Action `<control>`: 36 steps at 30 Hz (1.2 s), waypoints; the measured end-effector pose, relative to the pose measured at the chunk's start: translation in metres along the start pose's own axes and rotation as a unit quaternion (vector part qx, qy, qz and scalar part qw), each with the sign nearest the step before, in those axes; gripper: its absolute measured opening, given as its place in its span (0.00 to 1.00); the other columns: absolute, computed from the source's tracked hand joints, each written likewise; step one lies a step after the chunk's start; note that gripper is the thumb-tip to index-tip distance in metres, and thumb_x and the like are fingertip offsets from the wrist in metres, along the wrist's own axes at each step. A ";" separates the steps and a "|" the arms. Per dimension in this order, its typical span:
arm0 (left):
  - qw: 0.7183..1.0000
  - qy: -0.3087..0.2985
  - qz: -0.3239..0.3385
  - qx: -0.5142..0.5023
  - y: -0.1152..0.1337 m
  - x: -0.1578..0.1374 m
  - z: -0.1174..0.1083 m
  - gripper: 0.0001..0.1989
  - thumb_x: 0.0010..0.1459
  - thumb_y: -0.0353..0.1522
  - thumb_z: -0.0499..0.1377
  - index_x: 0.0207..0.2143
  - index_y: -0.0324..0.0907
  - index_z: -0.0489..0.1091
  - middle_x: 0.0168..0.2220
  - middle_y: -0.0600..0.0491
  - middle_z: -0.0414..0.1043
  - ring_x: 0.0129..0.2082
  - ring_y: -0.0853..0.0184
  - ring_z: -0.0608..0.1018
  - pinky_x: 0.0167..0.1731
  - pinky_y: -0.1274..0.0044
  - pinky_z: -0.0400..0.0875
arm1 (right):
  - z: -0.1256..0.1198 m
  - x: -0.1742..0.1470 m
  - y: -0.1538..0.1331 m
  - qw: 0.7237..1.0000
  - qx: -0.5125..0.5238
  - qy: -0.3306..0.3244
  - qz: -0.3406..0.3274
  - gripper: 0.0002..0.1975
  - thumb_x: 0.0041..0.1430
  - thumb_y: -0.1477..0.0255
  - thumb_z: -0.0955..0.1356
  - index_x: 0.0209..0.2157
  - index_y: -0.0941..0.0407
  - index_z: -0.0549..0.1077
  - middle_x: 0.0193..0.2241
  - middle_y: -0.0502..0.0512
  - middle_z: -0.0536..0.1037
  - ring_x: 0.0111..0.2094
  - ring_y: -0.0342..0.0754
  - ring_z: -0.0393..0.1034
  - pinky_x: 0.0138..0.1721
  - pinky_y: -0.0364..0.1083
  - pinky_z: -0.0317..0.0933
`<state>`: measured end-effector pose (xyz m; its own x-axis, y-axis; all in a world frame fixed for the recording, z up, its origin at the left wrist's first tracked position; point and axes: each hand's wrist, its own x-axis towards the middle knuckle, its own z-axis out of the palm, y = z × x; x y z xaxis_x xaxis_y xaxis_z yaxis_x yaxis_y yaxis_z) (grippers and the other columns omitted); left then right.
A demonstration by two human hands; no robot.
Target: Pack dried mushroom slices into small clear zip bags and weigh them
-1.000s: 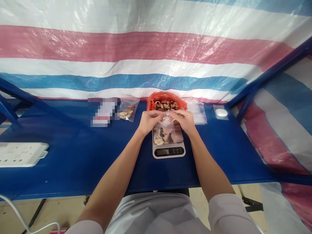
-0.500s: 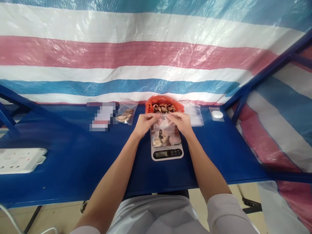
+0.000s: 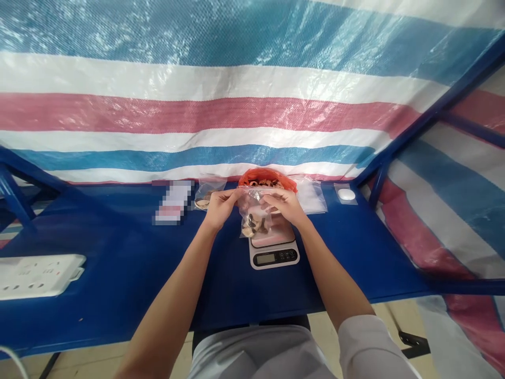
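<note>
Between my hands hangs a clear zip bag (image 3: 252,210) with several dried slices, pale with dark edges, in its lower part. My left hand (image 3: 222,206) pinches the bag's upper left corner. At the upper right, my right hand (image 3: 284,204) has its fingers closed on the bag's top edge. Below and partly behind the bag stands a white kitchen scale (image 3: 275,258) with a dark display. Just beyond my hands is a red plastic bag (image 3: 290,181), open and full of similar dried slices.
Left of my hands lies another clear bag with slices (image 3: 203,197), beside a blurred-out item (image 3: 173,202). To the right are flat clear bags (image 3: 311,196) and a white oval object (image 3: 346,194). A power strip (image 3: 39,275) sits at the blue table's (image 3: 138,263) left.
Both hands have moved the zip bag slightly left, uncovering more of the scale's plate. My right fingers have shifted along the bag's top. The camera has tilted up a little.
</note>
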<state>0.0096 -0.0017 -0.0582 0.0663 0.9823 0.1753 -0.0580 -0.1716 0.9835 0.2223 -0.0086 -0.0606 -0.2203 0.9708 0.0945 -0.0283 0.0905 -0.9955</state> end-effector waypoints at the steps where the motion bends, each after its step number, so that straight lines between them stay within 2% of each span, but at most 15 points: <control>1: 1.000 0.007 0.002 0.004 0.003 0.001 -0.006 0.18 0.52 0.46 0.67 0.26 0.39 0.81 0.26 0.51 0.79 0.27 0.65 0.78 0.33 0.74 0.75 | 0.005 0.003 -0.003 1.000 -0.004 -0.006 -0.002 0.19 0.52 0.56 0.75 0.40 0.55 0.80 0.34 0.54 0.84 0.32 0.48 0.80 0.31 0.44 0.75; 5: 0.999 0.026 0.014 0.046 0.014 0.009 -0.031 0.20 0.52 0.48 0.67 0.26 0.39 0.80 0.25 0.50 0.78 0.24 0.67 0.77 0.29 0.76 0.74 | 0.027 0.022 -0.012 0.999 -0.015 -0.019 -0.025 0.17 0.53 0.58 0.75 0.39 0.55 0.80 0.35 0.54 0.83 0.35 0.48 0.80 0.35 0.46 0.76; 10: 0.984 0.051 0.044 0.164 0.018 0.020 -0.066 0.22 0.54 0.50 0.64 0.32 0.39 0.81 0.28 0.48 0.80 0.26 0.64 0.79 0.28 0.76 0.73 | 0.055 0.053 -0.014 0.999 -0.020 -0.023 -0.010 0.13 0.55 0.61 0.74 0.35 0.57 0.79 0.31 0.52 0.81 0.29 0.45 0.77 0.29 0.43 0.76; 14: 0.936 0.053 0.119 0.327 0.015 0.023 -0.092 0.19 0.59 0.45 0.59 0.37 0.41 0.81 0.37 0.47 0.83 0.36 0.59 0.81 0.39 0.73 0.75 | 0.071 0.073 -0.010 0.998 -0.055 -0.003 -0.018 0.10 0.58 0.64 0.72 0.34 0.57 0.79 0.30 0.52 0.81 0.29 0.45 0.77 0.29 0.42 0.75; 18: 0.876 0.006 0.184 0.445 0.007 0.023 -0.112 0.20 0.62 0.43 0.54 0.40 0.40 0.80 0.44 0.43 0.81 0.44 0.54 0.81 0.50 0.67 0.74 | 0.079 0.081 -0.011 0.988 -0.153 0.012 -0.021 0.09 0.63 0.67 0.68 0.35 0.57 0.79 0.32 0.55 0.83 0.32 0.48 0.79 0.31 0.44 0.75; 20: 0.851 -0.048 0.203 0.482 0.001 0.023 -0.118 0.20 0.63 0.43 0.53 0.41 0.41 0.81 0.46 0.42 0.80 0.47 0.53 0.81 0.52 0.64 0.74 | 0.081 0.081 -0.013 0.963 -0.264 0.030 -0.036 0.09 0.63 0.70 0.68 0.36 0.56 0.80 0.34 0.57 0.83 0.35 0.52 0.80 0.37 0.48 0.74; 22: 0.829 -0.112 0.219 0.502 -0.005 0.022 -0.122 0.20 0.64 0.42 0.52 0.43 0.42 0.81 0.49 0.42 0.79 0.49 0.52 0.80 0.53 0.62 0.73 | 0.080 0.080 -0.014 0.926 -0.371 0.046 -0.052 0.09 0.62 0.72 0.68 0.39 0.56 0.81 0.35 0.58 0.84 0.39 0.55 0.80 0.44 0.51 0.72; 24: 0.812 -0.161 0.233 0.510 -0.010 0.022 -0.124 0.19 0.65 0.41 0.52 0.45 0.43 0.80 0.51 0.42 0.78 0.53 0.51 0.78 0.56 0.59 0.72 | 0.076 0.076 -0.015 0.895 -0.437 0.061 -0.060 0.12 0.62 0.72 0.68 0.44 0.55 0.81 0.37 0.59 0.84 0.41 0.58 0.79 0.47 0.53 0.71; 28: 0.796 -0.199 0.228 0.524 -0.018 0.019 -0.127 0.19 0.65 0.39 0.53 0.49 0.44 0.79 0.57 0.41 0.74 0.59 0.48 0.74 0.60 0.55 0.68 | 0.068 0.061 -0.017 0.854 -0.500 0.110 -0.091 0.16 0.62 0.71 0.67 0.51 0.53 0.79 0.39 0.57 0.85 0.42 0.58 0.79 0.47 0.53 0.70; 30: 0.788 -0.202 0.225 0.536 -0.020 0.017 -0.126 0.19 0.65 0.38 0.52 0.51 0.43 0.77 0.58 0.40 0.72 0.59 0.48 0.74 0.60 0.55 0.68 | 0.070 0.050 -0.018 0.831 -0.531 0.122 -0.112 0.17 0.64 0.71 0.65 0.53 0.53 0.78 0.43 0.58 0.84 0.42 0.58 0.79 0.46 0.53 0.70; 32: 0.784 -0.196 0.229 0.543 -0.021 0.015 -0.123 0.19 0.66 0.37 0.51 0.52 0.42 0.76 0.58 0.39 0.72 0.58 0.48 0.74 0.59 0.56 0.69 | 0.076 0.040 -0.018 0.813 -0.559 0.087 -0.138 0.19 0.67 0.71 0.63 0.55 0.55 0.76 0.50 0.60 0.81 0.44 0.57 0.78 0.47 0.52 0.70; 34: 0.783 -0.181 0.236 0.547 -0.022 0.013 -0.120 0.19 0.66 0.36 0.51 0.52 0.43 0.76 0.58 0.40 0.72 0.57 0.49 0.75 0.58 0.56 0.71 | 0.085 0.033 -0.014 0.798 -0.577 0.008 -0.177 0.19 0.69 0.73 0.60 0.54 0.58 0.76 0.52 0.61 0.80 0.49 0.56 0.77 0.49 0.50 0.70; 36: 0.779 -0.165 0.242 0.555 -0.023 0.011 -0.117 0.19 0.66 0.36 0.51 0.52 0.43 0.75 0.57 0.40 0.72 0.56 0.49 0.76 0.57 0.56 0.72 | 0.094 0.031 -0.006 0.775 -0.587 -0.061 -0.226 0.20 0.69 0.75 0.59 0.55 0.60 0.76 0.56 0.62 0.77 0.59 0.55 0.71 0.59 0.50 0.64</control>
<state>-0.1048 0.0222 -0.0840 0.5665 0.7412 0.3602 0.7288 -0.6546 0.2008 0.1245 0.0003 -0.0505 -0.5388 0.7596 0.3642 0.7620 0.6238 -0.1739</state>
